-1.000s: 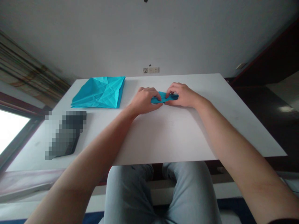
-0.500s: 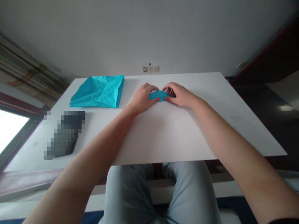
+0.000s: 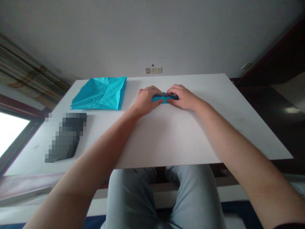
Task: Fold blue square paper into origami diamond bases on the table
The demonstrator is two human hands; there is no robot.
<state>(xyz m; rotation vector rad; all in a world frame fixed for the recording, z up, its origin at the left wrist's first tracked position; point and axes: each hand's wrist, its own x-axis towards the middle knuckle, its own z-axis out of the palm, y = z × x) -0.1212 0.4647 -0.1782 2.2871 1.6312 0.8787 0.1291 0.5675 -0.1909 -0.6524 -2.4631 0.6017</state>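
Observation:
A small folded piece of blue paper lies on the white table, far from me and near the middle. My left hand covers its left end, fingers curled and pinching it. My right hand presses on its right end with bent fingers. Only a narrow strip of the paper shows between the two hands.
A larger creased blue sheet lies flat at the far left of the table. A dark blurred-out object sits near the left edge. A wall with sockets stands behind the table. My knees show below the near edge.
The small paper was lifted slightly between the fingers half a second ago. Now it is pressed flat again and both hands have closed in over it.

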